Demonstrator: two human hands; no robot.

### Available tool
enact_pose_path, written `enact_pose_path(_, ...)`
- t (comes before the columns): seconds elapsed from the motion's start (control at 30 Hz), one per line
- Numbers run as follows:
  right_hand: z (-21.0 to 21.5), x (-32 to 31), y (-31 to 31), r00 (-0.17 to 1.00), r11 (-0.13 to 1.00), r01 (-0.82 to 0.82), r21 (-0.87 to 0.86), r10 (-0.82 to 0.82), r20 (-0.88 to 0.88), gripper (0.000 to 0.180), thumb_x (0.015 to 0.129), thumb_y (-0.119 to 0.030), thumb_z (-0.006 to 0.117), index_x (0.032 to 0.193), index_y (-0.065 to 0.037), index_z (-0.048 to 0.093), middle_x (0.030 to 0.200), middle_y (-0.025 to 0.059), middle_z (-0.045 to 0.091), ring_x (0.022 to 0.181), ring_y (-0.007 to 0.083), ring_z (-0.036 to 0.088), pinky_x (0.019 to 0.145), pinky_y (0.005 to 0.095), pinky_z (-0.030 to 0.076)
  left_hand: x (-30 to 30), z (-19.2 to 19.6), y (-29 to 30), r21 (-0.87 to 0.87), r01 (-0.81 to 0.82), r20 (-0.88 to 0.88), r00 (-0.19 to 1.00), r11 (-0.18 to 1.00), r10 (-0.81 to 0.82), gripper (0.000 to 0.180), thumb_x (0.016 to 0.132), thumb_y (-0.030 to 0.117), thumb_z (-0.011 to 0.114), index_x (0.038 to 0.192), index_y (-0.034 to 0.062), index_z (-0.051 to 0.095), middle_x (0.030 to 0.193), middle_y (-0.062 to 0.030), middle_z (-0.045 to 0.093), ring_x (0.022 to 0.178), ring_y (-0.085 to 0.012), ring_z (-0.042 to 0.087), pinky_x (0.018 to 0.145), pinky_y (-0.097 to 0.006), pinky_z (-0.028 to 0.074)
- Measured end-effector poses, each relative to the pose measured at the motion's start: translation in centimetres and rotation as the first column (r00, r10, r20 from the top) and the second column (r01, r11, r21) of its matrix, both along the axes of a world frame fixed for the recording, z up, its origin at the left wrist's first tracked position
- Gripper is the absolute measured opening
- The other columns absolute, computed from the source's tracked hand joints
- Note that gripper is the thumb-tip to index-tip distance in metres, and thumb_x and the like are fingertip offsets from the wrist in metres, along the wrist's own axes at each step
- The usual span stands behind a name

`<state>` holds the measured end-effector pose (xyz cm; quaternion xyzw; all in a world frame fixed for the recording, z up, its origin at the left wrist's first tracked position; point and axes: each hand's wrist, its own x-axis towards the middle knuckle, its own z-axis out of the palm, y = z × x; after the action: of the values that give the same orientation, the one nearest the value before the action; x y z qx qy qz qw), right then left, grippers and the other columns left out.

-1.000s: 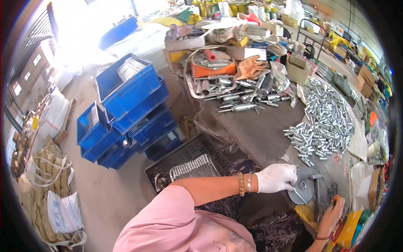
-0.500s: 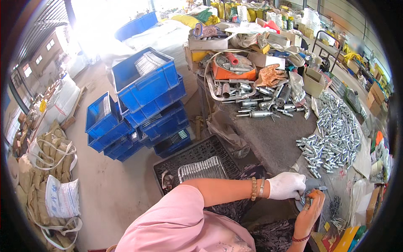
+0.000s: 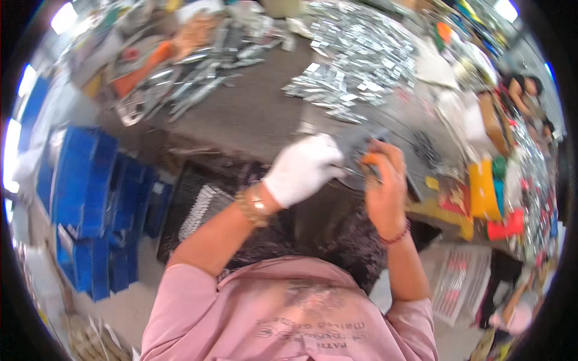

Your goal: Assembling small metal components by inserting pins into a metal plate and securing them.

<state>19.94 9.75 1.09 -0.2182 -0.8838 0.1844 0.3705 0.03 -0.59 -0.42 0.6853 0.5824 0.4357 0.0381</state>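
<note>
My left hand (image 3: 305, 169), in a white knit glove, is closed with its fingertips beside a grey fixture (image 3: 352, 144) at the bench's near edge. What the glove pinches, if anything, is too smeared to name. Facing it on the right, my bare right hand (image 3: 385, 189) has its fingers curled round a small dark piece that I cannot make out. Just beyond both hands spreads a heap of shiny silver metal sleeves (image 3: 361, 63) on the bench (image 3: 259, 111).
Larger metal tubes (image 3: 217, 60) lie by an orange container (image 3: 141, 69) at the far left. Stacked blue crates (image 3: 84, 180) stand on the left floor. Beside my lap sit silver parts (image 3: 205, 207) in a dark crate. Other people (image 3: 524, 96) are at the right.
The view has swung right and down, so the hands now appear nearer the middle and the blue crates farther left. Both hands stay close together at the grey fixture. The picture is blurred.
</note>
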Motion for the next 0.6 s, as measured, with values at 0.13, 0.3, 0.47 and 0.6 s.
enact_pose_path(0.13,-0.1,0.5,0.0,1.0,1.0,0.022,-0.013,-0.022,0.002,0.026,0.083,0.007,0.068,0.107,-0.003,0.071,0.131,0.0157,0.066,0.129,0.0389,0.06,0.112,0.0484,0.044,0.1,0.6,0.5,-0.077,0.05,0.046,0.998,0.996,-0.046,0.017,0.083,0.013,0.085,0.094,0.0057,0.074,0.094,-0.0087,0.065,0.095,-0.0308,0.067,0.086,-0.04,0.054)
enact_pose_path(0.3,-0.3,1.0,0.1,1.0,1.0,-0.012,-0.016,0.013,0.019,0.029,0.08,0.009,0.064,0.105,-0.003,0.072,0.13,0.0145,0.066,0.127,0.0376,0.06,0.111,0.0489,0.044,0.9,0.6,0.6,-0.078,0.052,0.07,0.996,0.996,-0.046,0.017,0.083,0.012,0.085,0.094,0.0054,0.074,0.094,-0.0092,0.065,0.096,-0.0313,0.067,0.086,-0.04,0.054)
enact_pose_path(0.47,-0.4,1.1,0.1,0.998,0.999,0.004,0.036,-0.006,0.057,0.03,0.079,0.009,0.063,0.105,-0.003,0.071,0.129,0.0144,0.066,0.126,0.037,0.06,0.111,0.0487,0.043,0.9,0.7,0.7,-0.09,0.063,0.064,0.996,0.994,-0.057,0.017,0.083,0.012,0.085,0.094,0.0055,0.074,0.095,-0.0096,0.065,0.095,-0.0319,0.067,0.086,-0.041,0.054)
enact_pose_path(0.6,-0.2,0.4,0.2,0.994,0.995,-0.002,0.103,-0.008,0.105,0.026,0.083,0.005,0.065,0.107,-0.003,0.072,0.127,0.014,0.066,0.127,0.0362,0.061,0.113,0.0486,0.043,0.2,0.6,0.7,-0.078,0.046,0.057,0.997,0.996,-0.042,0.016,0.083,0.012,0.085,0.093,0.006,0.073,0.093,-0.0098,0.065,0.094,-0.0321,0.067,0.086,-0.041,0.054)
